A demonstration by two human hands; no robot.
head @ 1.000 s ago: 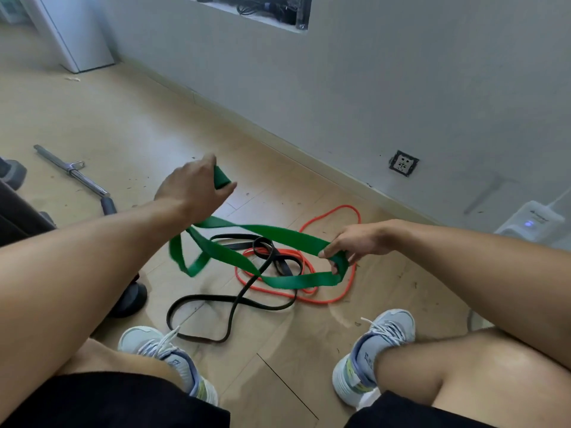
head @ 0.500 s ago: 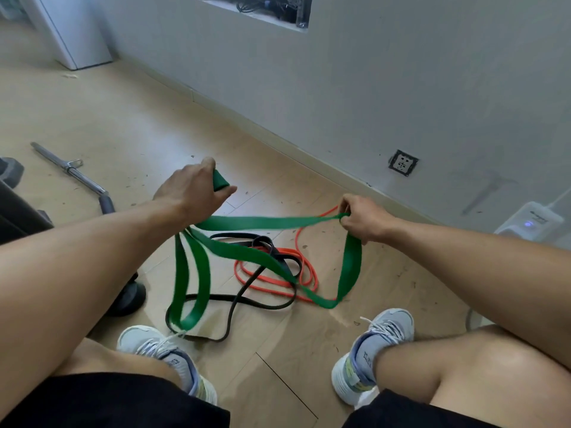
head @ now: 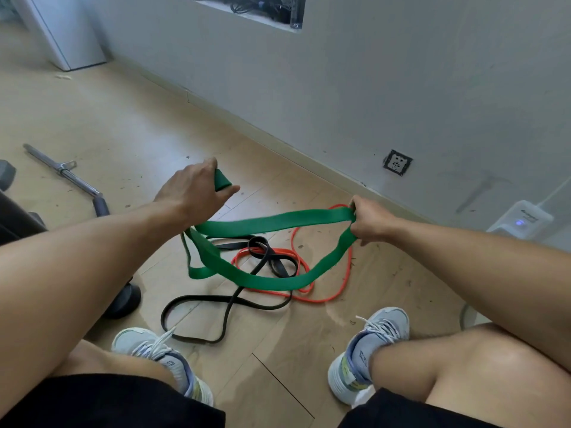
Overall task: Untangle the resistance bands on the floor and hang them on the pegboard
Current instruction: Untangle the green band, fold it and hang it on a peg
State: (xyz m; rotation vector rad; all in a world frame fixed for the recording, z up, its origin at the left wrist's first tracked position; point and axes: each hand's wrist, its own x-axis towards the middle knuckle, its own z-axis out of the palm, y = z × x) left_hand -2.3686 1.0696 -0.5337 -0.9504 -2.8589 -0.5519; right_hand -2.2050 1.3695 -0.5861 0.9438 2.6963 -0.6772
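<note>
The untangling looks to be in its early part: the green band (head: pixel 272 242) is lifted clear of the floor (head: pixel 108 125) between the two hands, though it is not yet free, since one of its loops sags low below the left hand and its lower run hangs over the pile. Under and between the hands, the black band (head: pixel 234 301) and the orange band (head: pixel 327 291) lie on the floor, crossed over one another just beneath the green one. None of the bands is hung, and no pegboard shows in this view (so its place cannot be told).

The left hand (head: pixel 191 193) is clenched round one end of the green band, a short fold of it sticking out above the curled fingers. The right hand (head: pixel 370 220) pinches the other bend of the same band, fingers closed over it where the upper and lower runs meet.

What is left, by my judgement: draw the green band out of the pile, part the black from the orange, then carry all three to be hung.

Beyond the left hand a metal bar (head: pixel 65 174) lies on the floor; beyond the right hand a wall socket (head: pixel 398 162) sits low on the wall.
</note>
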